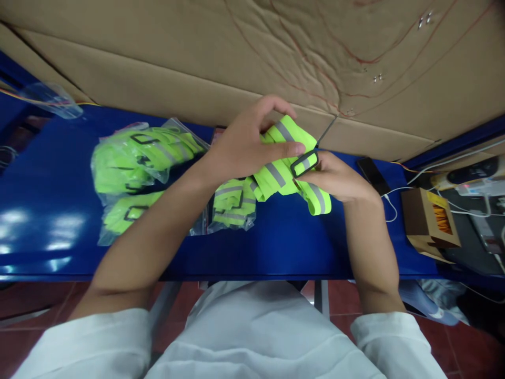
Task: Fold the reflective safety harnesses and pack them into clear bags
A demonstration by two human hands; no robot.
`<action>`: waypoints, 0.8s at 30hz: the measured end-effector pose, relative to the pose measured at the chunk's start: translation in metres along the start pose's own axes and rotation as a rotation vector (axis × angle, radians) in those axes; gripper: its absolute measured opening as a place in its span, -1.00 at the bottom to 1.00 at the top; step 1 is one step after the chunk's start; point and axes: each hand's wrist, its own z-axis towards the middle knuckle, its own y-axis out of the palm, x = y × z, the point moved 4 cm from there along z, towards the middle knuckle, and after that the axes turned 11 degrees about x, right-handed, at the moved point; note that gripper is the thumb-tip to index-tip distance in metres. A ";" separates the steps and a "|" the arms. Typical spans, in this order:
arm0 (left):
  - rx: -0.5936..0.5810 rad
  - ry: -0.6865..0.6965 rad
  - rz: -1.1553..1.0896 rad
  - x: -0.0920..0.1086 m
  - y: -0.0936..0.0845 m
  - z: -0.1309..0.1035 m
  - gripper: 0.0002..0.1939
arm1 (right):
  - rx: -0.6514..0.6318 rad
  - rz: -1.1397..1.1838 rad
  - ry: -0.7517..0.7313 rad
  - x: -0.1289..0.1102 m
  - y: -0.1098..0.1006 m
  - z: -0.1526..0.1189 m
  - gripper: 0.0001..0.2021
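Above the blue table, both hands hold a folded neon-yellow reflective strap [278,176] with grey stripes. My left hand [252,139] is closed around its left side, the thumb lying across the front. Gripping the right side, my right hand [331,173] pinches near a black rectangular buckle [304,164] threaded on the strap. A loop of the strap hangs below the right fingers. Just under my left forearm and wrist lies a clear bag of similar folded straps [234,205], partly covered by the arm.
More bagged neon straps [145,152] lie on the blue table [51,184] to the left. A clear plastic cup [59,100] rests at the far left. Cardboard [158,58] stands behind. At right are a black phone [373,175], a cable and a small cardboard box [428,221].
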 end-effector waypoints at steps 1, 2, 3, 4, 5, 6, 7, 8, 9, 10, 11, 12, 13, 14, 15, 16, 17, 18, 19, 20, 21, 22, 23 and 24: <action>0.017 0.015 -0.015 0.000 0.000 0.000 -0.49 | -0.005 0.026 0.008 0.002 0.002 0.001 -0.88; 0.031 0.021 -0.030 -0.001 -0.001 0.001 -0.48 | -0.014 0.053 0.014 0.003 0.002 0.002 -0.84; 0.052 0.022 -0.038 -0.001 -0.002 0.001 -0.47 | -0.023 0.082 0.019 0.005 0.002 0.003 -0.80; 0.068 0.021 -0.031 0.000 -0.004 0.000 -0.48 | -0.036 0.113 0.026 0.006 0.001 0.004 -0.75; 0.077 0.026 -0.009 0.001 -0.005 -0.001 -0.49 | -0.056 0.147 0.035 0.008 0.001 0.004 -0.69; 0.083 0.043 0.030 0.003 -0.006 -0.003 -0.50 | -0.086 0.186 0.047 0.009 0.000 0.004 -0.63; 0.095 0.081 0.082 0.006 -0.007 -0.004 -0.51 | -0.118 0.226 0.061 0.010 0.001 0.004 -0.57; 0.115 0.135 0.147 0.009 -0.007 -0.006 -0.50 | -0.144 0.265 0.080 0.011 0.002 0.004 -0.52; 0.142 0.199 0.216 0.012 -0.008 -0.009 -0.49 | -0.154 0.297 0.100 0.012 0.003 0.004 -0.48; 0.159 0.258 0.290 0.015 -0.007 -0.011 -0.48 | -0.150 0.312 0.123 0.012 0.005 0.004 -0.47; 0.168 0.309 0.366 0.016 -0.006 -0.013 -0.48 | -0.128 0.310 0.142 0.013 0.007 0.004 -0.47; 0.164 0.349 0.440 0.015 -0.004 -0.015 -0.47 | -0.089 0.296 0.149 0.012 0.008 0.005 -0.47; 0.152 0.380 0.505 0.014 -0.002 -0.016 -0.47 | -0.044 0.274 0.142 0.012 0.010 0.006 -0.48; 0.132 0.400 0.563 0.012 0.000 -0.018 -0.46 | -0.003 0.250 0.122 0.010 0.010 0.006 -0.49; 0.116 0.413 0.610 0.010 0.002 -0.018 -0.46 | 0.030 0.232 0.096 0.008 0.011 0.006 -0.51; 0.104 0.417 0.645 0.009 0.003 -0.019 -0.46 | 0.051 0.221 0.067 0.006 0.011 0.005 -0.53; 0.099 0.415 0.664 0.008 0.003 -0.019 -0.45 | 0.053 0.216 0.039 0.003 0.011 0.004 -0.56; 0.092 0.406 0.671 0.008 0.004 -0.020 -0.45 | 0.035 0.209 0.016 0.000 0.011 0.003 -0.59; 0.084 0.391 0.670 0.009 0.004 -0.020 -0.45 | 0.011 0.200 -0.003 -0.002 0.010 0.002 -0.62; 0.077 0.379 0.666 0.010 0.005 -0.020 -0.46 | -0.011 0.188 -0.018 -0.004 0.010 0.000 -0.65; 0.075 0.373 0.661 0.013 0.006 -0.021 -0.47 | -0.023 0.173 -0.027 -0.006 0.009 -0.002 -0.67; 0.076 0.373 0.658 0.016 0.008 -0.022 -0.47 | -0.022 0.153 -0.028 -0.007 0.008 -0.003 -0.69; 0.083 0.379 0.658 0.019 0.011 -0.023 -0.44 | -0.003 0.137 -0.026 -0.008 0.007 -0.004 -0.71; 0.097 0.388 0.653 0.022 0.014 -0.024 -0.41 | 0.033 0.129 -0.026 -0.008 0.006 -0.004 -0.72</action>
